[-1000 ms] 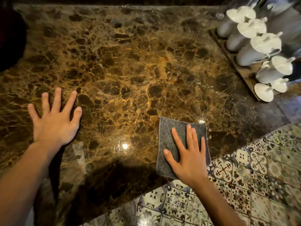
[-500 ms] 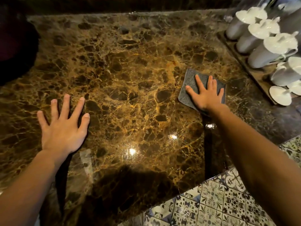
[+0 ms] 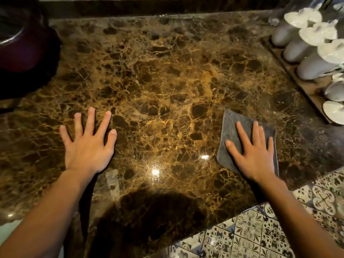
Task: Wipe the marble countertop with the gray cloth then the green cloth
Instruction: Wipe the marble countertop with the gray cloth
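Observation:
The brown marble countertop (image 3: 167,75) with gold veins fills most of the view. A folded gray cloth (image 3: 229,133) lies flat on it at the right, near the front edge. My right hand (image 3: 253,155) presses down on the cloth with fingers spread. My left hand (image 3: 87,144) rests flat on the bare marble at the left, fingers apart, holding nothing. No green cloth is in view.
A wooden tray (image 3: 309,88) with several upturned white cups (image 3: 312,66) stands along the right edge. A dark round object (image 3: 24,51) sits at the far left. Patterned floor tiles (image 3: 260,231) show below the counter's front edge at the lower right.
My right hand slid the gray cloth away toward the tray, then pulled it back toward the front edge. My left hand stayed planted on the marble.

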`<action>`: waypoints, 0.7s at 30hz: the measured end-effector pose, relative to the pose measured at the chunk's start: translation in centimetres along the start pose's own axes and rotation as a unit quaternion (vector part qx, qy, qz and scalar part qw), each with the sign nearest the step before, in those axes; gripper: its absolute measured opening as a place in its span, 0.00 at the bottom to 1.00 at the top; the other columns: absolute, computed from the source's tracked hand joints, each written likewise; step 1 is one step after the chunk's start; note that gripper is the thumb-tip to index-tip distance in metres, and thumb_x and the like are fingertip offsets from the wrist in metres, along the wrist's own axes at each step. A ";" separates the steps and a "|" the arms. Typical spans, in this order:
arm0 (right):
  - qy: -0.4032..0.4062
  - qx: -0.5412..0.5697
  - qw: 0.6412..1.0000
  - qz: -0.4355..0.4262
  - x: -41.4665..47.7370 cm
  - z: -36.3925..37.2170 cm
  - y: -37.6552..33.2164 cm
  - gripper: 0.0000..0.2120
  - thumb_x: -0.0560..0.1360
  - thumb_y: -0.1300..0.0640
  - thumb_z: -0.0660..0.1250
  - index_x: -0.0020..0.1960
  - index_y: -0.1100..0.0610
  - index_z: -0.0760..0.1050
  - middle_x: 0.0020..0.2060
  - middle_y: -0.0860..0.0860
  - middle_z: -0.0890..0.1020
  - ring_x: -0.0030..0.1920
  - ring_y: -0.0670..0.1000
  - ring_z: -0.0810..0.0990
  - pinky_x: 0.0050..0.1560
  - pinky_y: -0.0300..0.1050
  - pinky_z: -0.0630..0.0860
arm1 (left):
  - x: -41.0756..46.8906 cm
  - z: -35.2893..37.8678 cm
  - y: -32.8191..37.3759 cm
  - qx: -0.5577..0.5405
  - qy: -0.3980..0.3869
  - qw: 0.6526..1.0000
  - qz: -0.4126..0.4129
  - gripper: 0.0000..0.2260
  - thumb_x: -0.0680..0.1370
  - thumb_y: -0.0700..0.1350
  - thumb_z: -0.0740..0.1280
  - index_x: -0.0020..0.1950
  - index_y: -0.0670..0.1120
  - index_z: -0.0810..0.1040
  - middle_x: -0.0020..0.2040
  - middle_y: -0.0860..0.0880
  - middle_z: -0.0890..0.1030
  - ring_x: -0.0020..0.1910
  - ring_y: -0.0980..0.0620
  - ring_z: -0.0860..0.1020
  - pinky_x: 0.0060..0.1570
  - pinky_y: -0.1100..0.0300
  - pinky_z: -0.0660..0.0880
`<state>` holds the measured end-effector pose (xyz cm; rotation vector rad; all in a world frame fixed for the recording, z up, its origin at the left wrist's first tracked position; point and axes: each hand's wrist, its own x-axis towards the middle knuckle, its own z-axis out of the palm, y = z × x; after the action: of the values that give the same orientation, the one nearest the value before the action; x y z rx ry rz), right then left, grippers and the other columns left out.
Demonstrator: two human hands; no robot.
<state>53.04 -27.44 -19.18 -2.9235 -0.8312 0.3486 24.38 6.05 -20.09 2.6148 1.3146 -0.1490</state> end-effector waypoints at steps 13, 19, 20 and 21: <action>-0.009 -0.024 1.000 -0.012 -7.9 1.4 0.2 0.37 0.75 0.23 0.39 0.81 0.34 0.37 0.83 0.53 0.38 0.82 0.54 0.36 0.79 0.61 0.35 | -2.1 -0.6 4.1 0.000 -0.019 1.000 0.009 0.27 0.82 0.62 0.39 0.82 0.60 0.45 0.84 0.49 0.44 0.82 0.40 0.44 0.76 0.32 0.42; -0.024 -0.016 1.000 -0.008 -7.8 1.1 0.0 0.36 0.76 0.24 0.39 0.79 0.33 0.33 0.82 0.53 0.35 0.81 0.53 0.33 0.79 0.62 0.34 | -5.4 1.5 15.8 -0.035 -0.047 0.992 0.115 0.27 0.82 0.64 0.38 0.80 0.61 0.36 0.82 0.50 0.35 0.81 0.43 0.36 0.77 0.34 0.39; -0.023 -0.016 1.000 -0.007 -7.9 1.0 0.0 0.36 0.76 0.24 0.39 0.79 0.34 0.33 0.82 0.53 0.35 0.81 0.53 0.33 0.79 0.63 0.34 | -5.5 1.8 17.5 -0.036 -0.047 0.990 0.129 0.27 0.82 0.64 0.39 0.81 0.61 0.38 0.82 0.50 0.36 0.81 0.43 0.36 0.77 0.34 0.39; -0.023 -0.018 1.000 -0.008 -7.9 1.0 0.0 0.36 0.76 0.24 0.39 0.80 0.34 0.33 0.82 0.53 0.35 0.81 0.54 0.33 0.79 0.63 0.34 | -5.4 2.0 19.0 -0.037 -0.046 0.989 0.139 0.27 0.82 0.64 0.40 0.81 0.61 0.39 0.83 0.51 0.37 0.81 0.43 0.37 0.76 0.34 0.38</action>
<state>46.28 -31.61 -18.61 -2.9507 -0.8753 0.4066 36.43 -9.65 -18.32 2.6599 0.8960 -0.1702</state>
